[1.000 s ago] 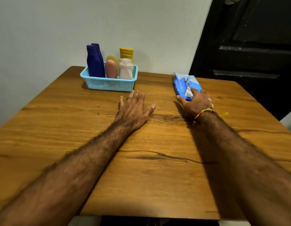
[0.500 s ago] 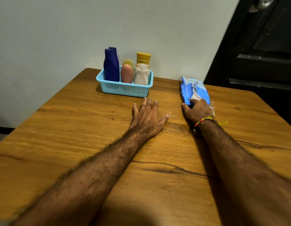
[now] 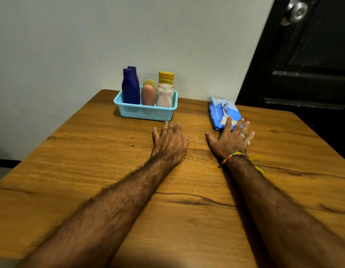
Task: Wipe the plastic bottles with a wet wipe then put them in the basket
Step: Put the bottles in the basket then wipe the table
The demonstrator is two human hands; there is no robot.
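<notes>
Head view: wooden table (image 3: 90, 151) set against a pale wall, dark door (image 3: 306, 74) with a metal knob (image 3: 297, 10) at right. Light blue basket (image 3: 144, 112) stands at the table's far edge, near the wall. Six bottles upright inside it: two dark blue bottles (image 3: 130, 88) at left, one behind the other; a pink bottle (image 3: 148, 94) in the middle with a pale yellow one (image 3: 150, 82) just behind; a white bottle (image 3: 164, 95) at right with a yellow-capped bottle (image 3: 166, 77) behind it. Blue wet wipe pack (image 3: 221, 111) lies flat on the table, well right of the basket. Left hand (image 3: 170, 144) palm down on the wood, fingers straight and close together, tips just short of the basket (not touching it). Right hand (image 3: 230, 141) also flat, fingers spread; index and middle fingertips rest on the pack's near end, gripping nothing. Rings on that hand; beaded bracelet (image 3: 233, 156) with yellow thread at the wrist.
</notes>
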